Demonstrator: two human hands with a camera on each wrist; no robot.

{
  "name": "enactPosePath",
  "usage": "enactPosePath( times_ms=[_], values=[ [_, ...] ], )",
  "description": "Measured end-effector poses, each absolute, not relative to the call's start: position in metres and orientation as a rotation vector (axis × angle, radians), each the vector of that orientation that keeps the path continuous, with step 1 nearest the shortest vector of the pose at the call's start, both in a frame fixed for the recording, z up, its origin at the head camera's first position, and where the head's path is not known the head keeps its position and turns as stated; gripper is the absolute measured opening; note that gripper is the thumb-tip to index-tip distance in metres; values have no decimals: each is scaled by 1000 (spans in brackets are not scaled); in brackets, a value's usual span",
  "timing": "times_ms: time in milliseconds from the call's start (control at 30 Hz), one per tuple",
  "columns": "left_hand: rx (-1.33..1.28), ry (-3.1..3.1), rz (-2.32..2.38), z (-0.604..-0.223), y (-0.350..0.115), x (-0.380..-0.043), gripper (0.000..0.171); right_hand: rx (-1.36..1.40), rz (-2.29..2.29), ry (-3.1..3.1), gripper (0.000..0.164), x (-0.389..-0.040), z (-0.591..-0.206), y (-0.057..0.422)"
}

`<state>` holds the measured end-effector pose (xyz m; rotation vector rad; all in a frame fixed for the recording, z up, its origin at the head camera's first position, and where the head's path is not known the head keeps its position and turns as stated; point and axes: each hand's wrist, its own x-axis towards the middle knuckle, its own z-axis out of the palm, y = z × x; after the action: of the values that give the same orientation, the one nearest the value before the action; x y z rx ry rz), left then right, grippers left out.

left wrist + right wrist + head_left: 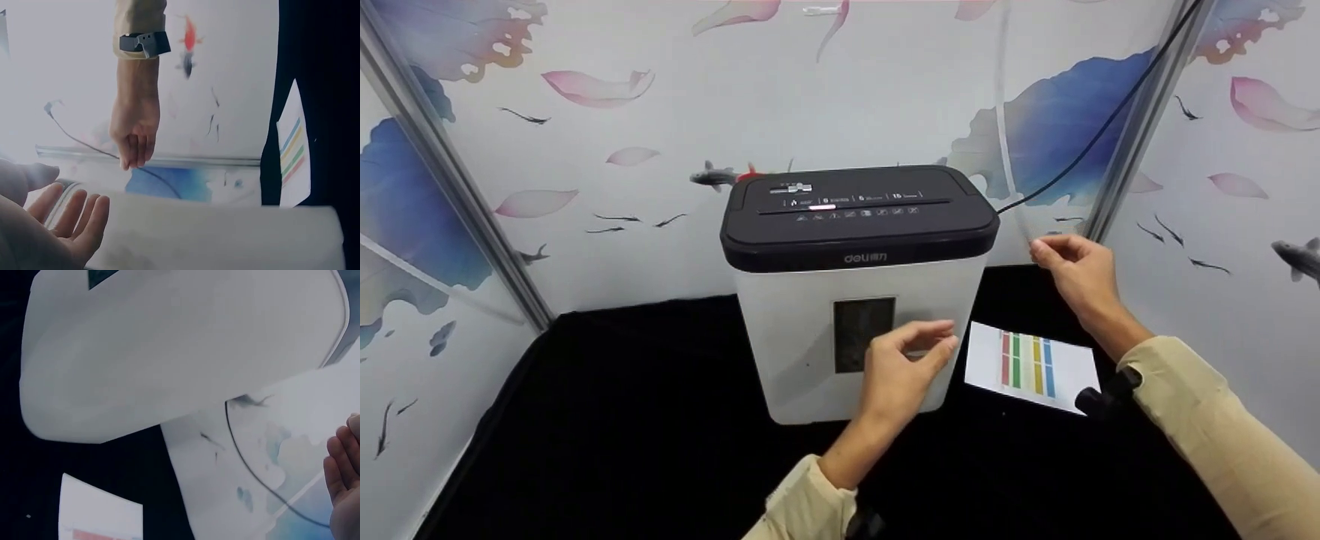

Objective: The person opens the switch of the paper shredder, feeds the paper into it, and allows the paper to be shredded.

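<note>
A paper shredder (802,315) with a dark lid and white bin stands upright in the middle of the head view. In front of its lower right side is my left hand (896,371), fingers and thumb loosely curved with a gap between them. That hand (76,225) has nothing in it in the left wrist view. My right hand (1080,274) is raised to the right of the shredder, thumb and forefinger tips close together. No held thing shows there. Below it lies a printed sheet of paper (986,360) with coloured bars.
A black power cord (1080,154) runs from the shredder's back right up past the right-hand metal post (1140,127). Patterned white wall panels (825,105) enclose the back and sides. Black cloth (615,420) covers the surface beneath.
</note>
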<state>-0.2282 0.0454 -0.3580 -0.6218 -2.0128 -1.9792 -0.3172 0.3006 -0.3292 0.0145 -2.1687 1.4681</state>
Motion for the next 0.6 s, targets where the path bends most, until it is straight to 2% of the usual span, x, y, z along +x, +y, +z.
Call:
enactPosePath(
  times_ms=[367,600],
  values=[
    [-585,-2266,-1922,-400,90,-235,24,-36,1360,-2293,30,-312,-367,321],
    [-463,-2388,-1884,-424,114,-248,29,-108,1353,-2346,38,-306,-395,333]
  ],
)
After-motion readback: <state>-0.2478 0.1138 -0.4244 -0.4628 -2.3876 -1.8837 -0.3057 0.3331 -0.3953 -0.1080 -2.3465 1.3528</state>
